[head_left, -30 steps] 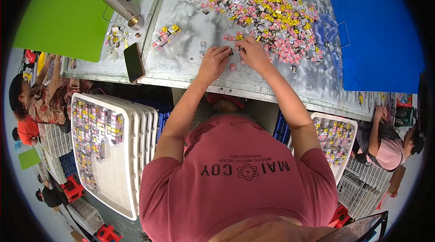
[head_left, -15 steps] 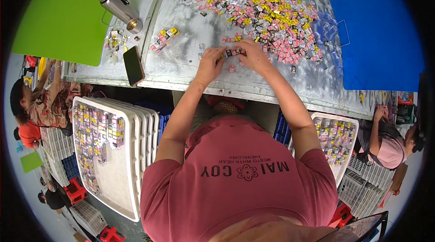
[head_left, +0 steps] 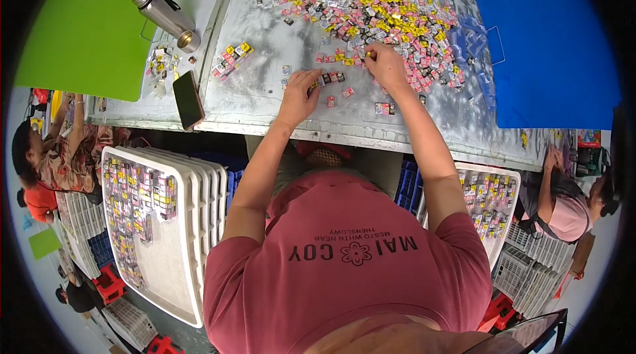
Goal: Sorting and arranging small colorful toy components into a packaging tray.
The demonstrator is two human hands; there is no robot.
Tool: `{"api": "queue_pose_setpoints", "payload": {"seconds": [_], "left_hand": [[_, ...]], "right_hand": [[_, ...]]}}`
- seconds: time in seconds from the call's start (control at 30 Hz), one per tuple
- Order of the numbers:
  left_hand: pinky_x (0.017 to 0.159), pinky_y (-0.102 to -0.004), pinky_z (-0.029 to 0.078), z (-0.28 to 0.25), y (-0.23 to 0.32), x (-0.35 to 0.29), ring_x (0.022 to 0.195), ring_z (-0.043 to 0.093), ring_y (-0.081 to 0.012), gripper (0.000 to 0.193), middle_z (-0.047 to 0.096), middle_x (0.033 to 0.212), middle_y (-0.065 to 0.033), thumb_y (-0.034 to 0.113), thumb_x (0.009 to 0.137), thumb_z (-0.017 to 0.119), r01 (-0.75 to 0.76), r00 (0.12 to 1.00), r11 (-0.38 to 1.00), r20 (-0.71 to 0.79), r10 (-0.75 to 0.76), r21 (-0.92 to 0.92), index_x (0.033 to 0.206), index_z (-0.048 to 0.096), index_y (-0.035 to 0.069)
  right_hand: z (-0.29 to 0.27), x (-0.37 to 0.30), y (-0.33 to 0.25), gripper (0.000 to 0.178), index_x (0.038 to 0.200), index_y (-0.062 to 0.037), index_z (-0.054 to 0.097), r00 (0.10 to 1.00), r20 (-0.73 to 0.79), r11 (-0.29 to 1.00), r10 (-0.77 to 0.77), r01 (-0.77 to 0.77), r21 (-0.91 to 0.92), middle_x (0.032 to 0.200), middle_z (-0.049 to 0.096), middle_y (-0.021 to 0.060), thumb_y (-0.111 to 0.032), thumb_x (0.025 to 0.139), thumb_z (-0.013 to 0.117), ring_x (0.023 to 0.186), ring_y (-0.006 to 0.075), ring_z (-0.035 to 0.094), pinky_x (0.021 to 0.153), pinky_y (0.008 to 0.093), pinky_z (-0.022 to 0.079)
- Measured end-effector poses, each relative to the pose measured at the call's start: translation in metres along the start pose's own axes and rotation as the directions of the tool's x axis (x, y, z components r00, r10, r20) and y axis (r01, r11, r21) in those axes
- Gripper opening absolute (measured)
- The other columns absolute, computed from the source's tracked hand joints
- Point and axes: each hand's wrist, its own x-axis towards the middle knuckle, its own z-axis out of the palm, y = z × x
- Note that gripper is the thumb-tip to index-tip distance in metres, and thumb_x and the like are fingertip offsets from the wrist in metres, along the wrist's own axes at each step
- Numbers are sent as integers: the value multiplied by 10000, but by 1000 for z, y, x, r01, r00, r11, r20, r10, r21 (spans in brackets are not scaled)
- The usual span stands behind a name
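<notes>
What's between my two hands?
Between your left hand and right hand, the head view shows a row of mostly dark pieces, a pink-and-yellow row beyond it and two loose pink pieces nearer you.

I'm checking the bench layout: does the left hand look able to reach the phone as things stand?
Probably yes: mostly bare tabletop shows between the left hand and the phone, though that hand is busy at a row of small pieces.

The left hand touches a short tile row.
</notes>
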Motion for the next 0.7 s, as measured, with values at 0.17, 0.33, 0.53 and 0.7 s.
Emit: {"api": "queue_pose_setpoints", "payload": {"seconds": [0.17, 0.33, 0.53, 0.7], "left_hand": [[1017, -436, 476, -1, -2, -1, 1156, 595, -371, 483, 679, 1213, -169, -12, 807, 676, -11, 1000, 1000, -24, 11, 7, 1288, 642, 18], [1011, -428, 483, -1, -1, 0, 1151, 596, -370, 494, 678, 1210, -170, -31, 790, 660, 5, 1000, 1000, -17, -4, 15, 1281, 644, 20], [1012, -427, 484, 0, -3, -2, 1151, 597, -366, 495, 679, 1207, -167, -30, 784, 680, 2, 1000, 1000, -23, -2, 17, 1275, 649, 22], [1036, -432, 467, 0, -1, -1, 1149, 589, -364, 486, 681, 1205, -153, -46, 778, 666, 21, 1000, 1000, -11, -22, -7, 1260, 654, 18]], "right_hand": [[1, -1, -3, 150, 940, -37, 711, 984, -7, 971, 179, -176, 161, 875, 717, 146, -92, 801, 708, 777, 294, 705, 730, 392, 561], [1, -2, -4, 132, 925, -31, 702, 989, -40, 981, 141, -134, 141, 887, 718, 148, -81, 803, 706, 775, 287, 706, 730, 381, 561], [-11, -3, -20, 105, 912, -24, 695, 976, 143, 941, 162, -197, 276, 855, 713, 94, -68, 817, 710, 758, 188, 684, 721, 334, 549], [6, -15, -19, 89, 919, -24, 696, 934, 347, 896, 79, -219, 387, 832, 703, 58, -53, 836, 709, 755, 128, 657, 714, 301, 533]]}}
